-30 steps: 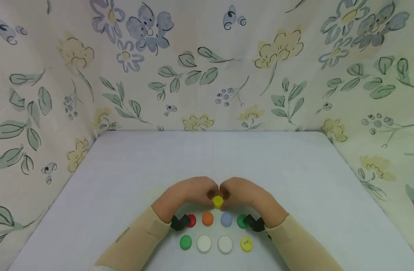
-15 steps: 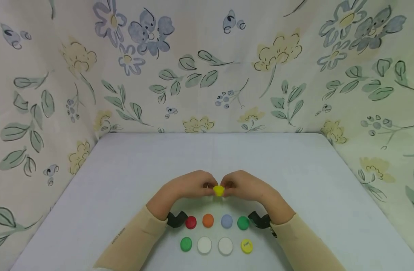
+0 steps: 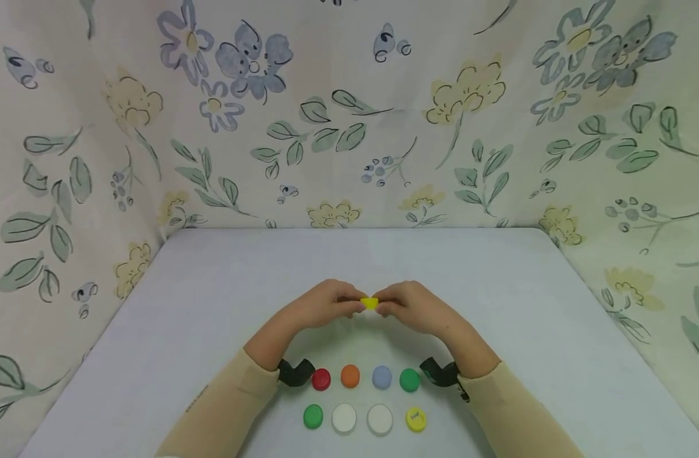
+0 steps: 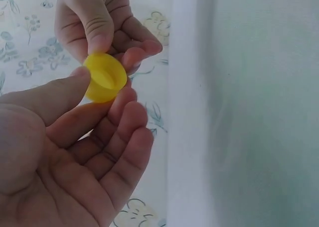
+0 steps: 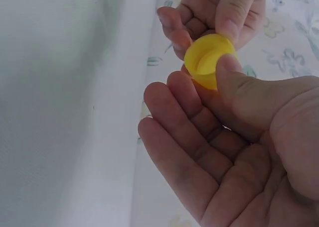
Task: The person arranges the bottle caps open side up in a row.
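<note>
A yellow bottle cap (image 3: 369, 303) is held between both hands, off the table and beyond the rows of caps in the head view. My left hand (image 3: 319, 306) pinches one side of it with thumb and fingers. From the other side, my right hand (image 3: 413, 309) pinches it the same way. The left wrist view looks into the hollow of the yellow cap (image 4: 105, 76), where both thumbs press at its rim. In the right wrist view, the right hand's other fingers (image 5: 169, 112) stretch out below the cap.
Nearer the body, one row on the white table (image 3: 257, 254) has red (image 3: 321, 380), orange (image 3: 350, 376), light blue (image 3: 381, 377) and green (image 3: 409, 380) caps. The closer row has green (image 3: 313, 416), white (image 3: 344, 418), white (image 3: 380, 420) and yellow (image 3: 416, 419) ones. Floral cloth (image 3: 349, 184) surrounds the table.
Both hands have moved up and away from the body, carrying the yellow bottle cap, which has tilted so that less of its round face shows. The caps on the table stay in place.
</note>
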The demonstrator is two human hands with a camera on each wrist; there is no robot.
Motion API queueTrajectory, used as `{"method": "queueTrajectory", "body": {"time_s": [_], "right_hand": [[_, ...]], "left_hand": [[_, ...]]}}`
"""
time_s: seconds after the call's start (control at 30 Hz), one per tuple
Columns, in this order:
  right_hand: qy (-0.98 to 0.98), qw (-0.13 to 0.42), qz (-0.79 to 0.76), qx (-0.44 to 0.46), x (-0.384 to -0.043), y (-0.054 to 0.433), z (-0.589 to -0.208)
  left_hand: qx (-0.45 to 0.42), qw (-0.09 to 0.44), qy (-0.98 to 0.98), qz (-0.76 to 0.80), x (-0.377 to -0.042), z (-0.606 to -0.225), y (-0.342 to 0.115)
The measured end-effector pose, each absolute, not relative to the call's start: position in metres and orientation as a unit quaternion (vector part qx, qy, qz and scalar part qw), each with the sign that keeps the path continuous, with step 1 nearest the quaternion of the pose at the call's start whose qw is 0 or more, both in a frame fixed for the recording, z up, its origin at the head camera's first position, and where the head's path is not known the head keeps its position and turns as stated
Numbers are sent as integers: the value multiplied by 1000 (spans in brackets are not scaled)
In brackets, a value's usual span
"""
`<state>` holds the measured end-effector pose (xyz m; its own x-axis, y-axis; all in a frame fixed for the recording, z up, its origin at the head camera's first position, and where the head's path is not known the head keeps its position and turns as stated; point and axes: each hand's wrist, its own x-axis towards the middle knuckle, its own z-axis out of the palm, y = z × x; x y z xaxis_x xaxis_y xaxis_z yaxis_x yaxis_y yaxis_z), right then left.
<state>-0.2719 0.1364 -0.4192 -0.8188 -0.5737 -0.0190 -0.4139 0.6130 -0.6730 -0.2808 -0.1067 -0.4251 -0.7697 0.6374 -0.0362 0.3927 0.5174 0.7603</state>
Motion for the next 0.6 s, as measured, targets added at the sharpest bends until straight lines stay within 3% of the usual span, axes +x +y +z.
{"method": "queueTrajectory", "body": {"time_s": [0.37, 0.6], "right_hand": [[902, 83, -359, -226, -273, 129, -426], [897, 96, -384, -197, -274, 128, -427]], "left_hand": [[207, 153, 830, 496, -283, -435, -99], [107, 149, 797, 576, -283, -438, -94]]}}
